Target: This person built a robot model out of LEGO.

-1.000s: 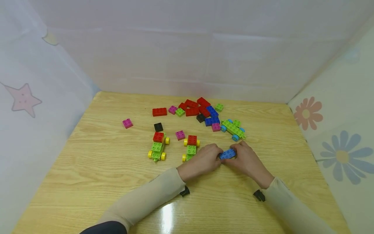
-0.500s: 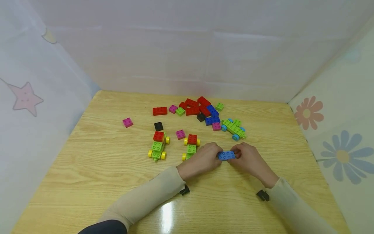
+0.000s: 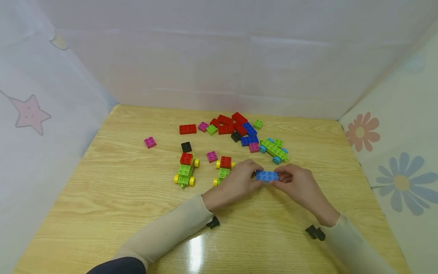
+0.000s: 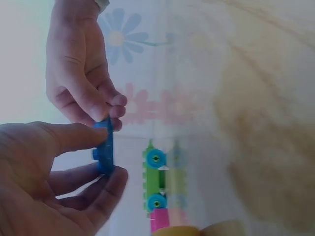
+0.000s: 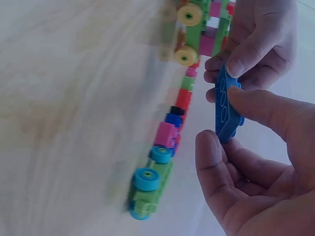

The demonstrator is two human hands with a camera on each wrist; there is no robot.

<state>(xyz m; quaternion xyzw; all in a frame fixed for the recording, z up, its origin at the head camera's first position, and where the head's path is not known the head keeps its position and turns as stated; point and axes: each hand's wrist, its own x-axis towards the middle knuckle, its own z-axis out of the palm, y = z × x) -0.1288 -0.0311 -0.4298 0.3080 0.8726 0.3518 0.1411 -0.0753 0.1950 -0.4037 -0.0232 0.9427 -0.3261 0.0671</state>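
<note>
Both hands pinch one blue building brick (image 3: 267,176) by its two ends, with its studs up in the head view. My left hand (image 3: 241,181) has thumb and fingertips on the left end; my right hand (image 3: 298,185) holds the right end. In the right wrist view the brick (image 5: 224,105) shows its underside with round tubes, and it is raised off the table. The left wrist view has the brick (image 4: 105,147) nearly edge-on between the hands. Beyond the hands stands a green car base with blue wheels (image 3: 275,150).
Two green-and-red cars on yellow wheels (image 3: 184,170) (image 3: 224,169) stand left of the hands, the nearer one partly behind my left hand. Loose red (image 3: 188,129), blue (image 3: 249,140), pink (image 3: 149,142), black (image 3: 186,147) and green bricks (image 3: 211,129) lie toward the back.
The blue brick has turned from slanted to level across the view and risen slightly. Both hands moved up a little with it, and the right forearm shifted to the right.
</note>
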